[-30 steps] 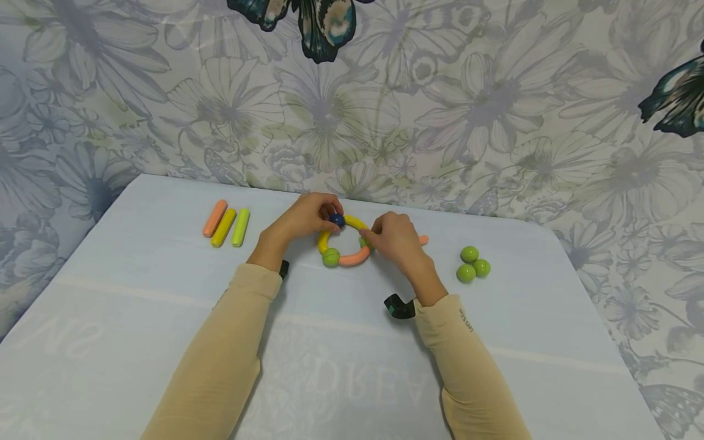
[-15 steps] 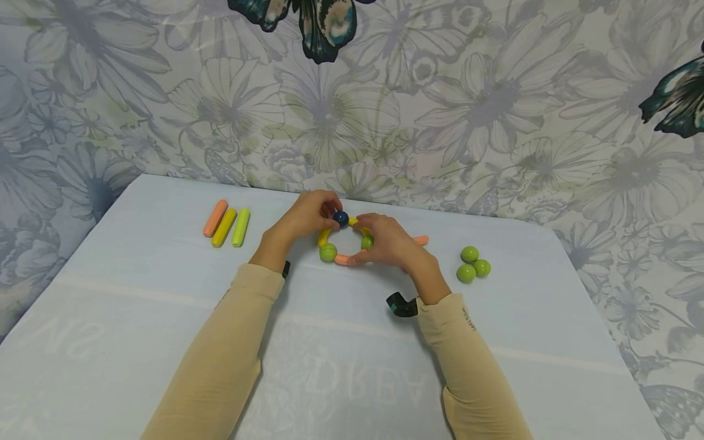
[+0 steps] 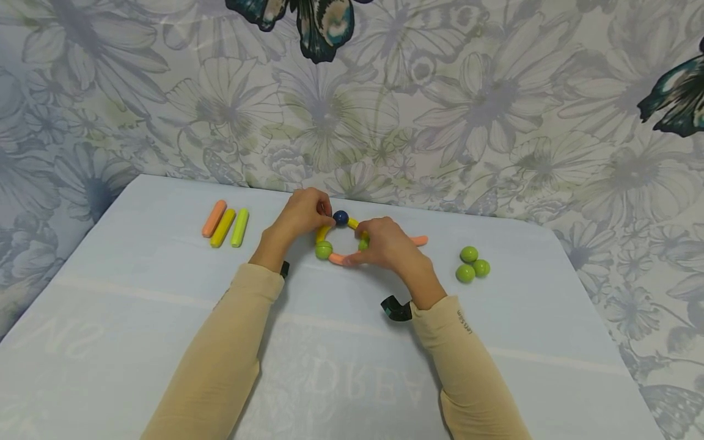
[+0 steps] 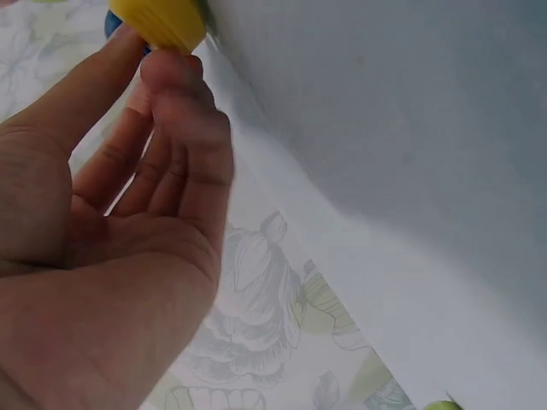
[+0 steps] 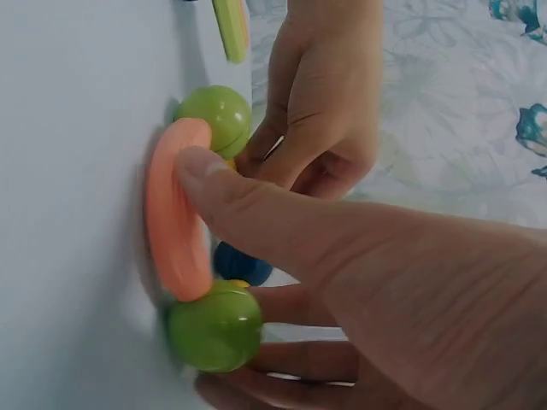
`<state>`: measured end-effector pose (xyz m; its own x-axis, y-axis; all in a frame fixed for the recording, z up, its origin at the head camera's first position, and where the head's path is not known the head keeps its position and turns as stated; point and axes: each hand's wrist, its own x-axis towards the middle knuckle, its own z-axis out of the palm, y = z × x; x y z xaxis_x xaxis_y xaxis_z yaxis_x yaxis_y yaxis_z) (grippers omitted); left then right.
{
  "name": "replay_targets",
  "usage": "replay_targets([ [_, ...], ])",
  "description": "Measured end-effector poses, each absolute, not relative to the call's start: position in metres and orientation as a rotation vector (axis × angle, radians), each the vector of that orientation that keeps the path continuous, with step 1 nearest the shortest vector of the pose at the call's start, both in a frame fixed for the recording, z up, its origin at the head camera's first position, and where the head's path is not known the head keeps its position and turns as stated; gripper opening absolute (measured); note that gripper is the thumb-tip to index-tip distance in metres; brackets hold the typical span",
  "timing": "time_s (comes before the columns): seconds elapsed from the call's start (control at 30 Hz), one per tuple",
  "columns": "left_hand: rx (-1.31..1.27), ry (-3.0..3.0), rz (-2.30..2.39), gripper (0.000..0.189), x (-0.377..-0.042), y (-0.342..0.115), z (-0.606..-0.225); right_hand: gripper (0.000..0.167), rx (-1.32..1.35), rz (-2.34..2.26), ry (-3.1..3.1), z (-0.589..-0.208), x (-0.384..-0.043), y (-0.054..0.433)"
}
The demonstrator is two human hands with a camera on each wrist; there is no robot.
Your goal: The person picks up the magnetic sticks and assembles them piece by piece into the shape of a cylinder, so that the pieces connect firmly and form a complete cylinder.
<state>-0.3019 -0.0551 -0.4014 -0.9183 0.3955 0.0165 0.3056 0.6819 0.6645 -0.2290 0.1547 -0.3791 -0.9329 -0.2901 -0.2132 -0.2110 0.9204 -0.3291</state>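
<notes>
A ring of curved sticks and balls lies near the table's far edge. My left hand (image 3: 304,214) pinches the left yellow curved stick (image 4: 162,19) by its end, close to the dark blue ball (image 3: 340,218). My right hand (image 3: 389,243) spans the ring's right side. Its thumb presses on the orange curved stick (image 5: 178,218), while its other fingers reach round past the right green ball (image 5: 215,326) toward the other yellow curved stick (image 3: 354,223). The left green ball (image 3: 323,249) joins the orange and left yellow sticks. Some fingertips are hidden.
Three straight sticks, orange (image 3: 214,218), yellow (image 3: 222,228) and lime (image 3: 239,227), lie at the left. Three loose green balls (image 3: 465,272) sit together at the right. Another orange stick (image 3: 420,240) pokes out behind my right hand. A floral wall (image 3: 352,122) stands behind the table.
My right hand has spread from a pinch at the right yellow stick's end, its thumb now on the orange stick. The left green ball shifted left and away; the blue ball moved slightly right.
</notes>
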Motion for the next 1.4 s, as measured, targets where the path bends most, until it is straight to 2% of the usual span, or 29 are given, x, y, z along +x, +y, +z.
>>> replay_targets([
  [0.23, 0.525, 2.703, 0.908, 0.016, -0.299, -0.058, -0.391, 0.030, -0.377, -0.541, 2.889, -0.373, -0.228, 0.155],
  [0.33, 0.481, 2.672, 0.809, 0.019, -0.296, -0.058, -0.384, 0.021, -0.356, -0.664, 2.927, -0.376, -0.231, 0.157],
  [1.03, 0.491, 2.722, 0.903, 0.015, -0.295, -0.054, -0.387, 0.018, -0.211, -1.173, 2.896, -0.411, -0.244, 0.178],
  [1.2, 0.397, 2.720, 0.957, 0.017, -0.298, -0.091, -0.367, 0.017, -0.216, -1.191, 2.880, -0.413, -0.244, 0.179],
  [1.4, 0.126, 2.843, 1.140, 0.022, -0.296, -0.157, -0.355, 0.018, -0.213, -1.184, 2.875, -0.412, -0.246, 0.177],
])
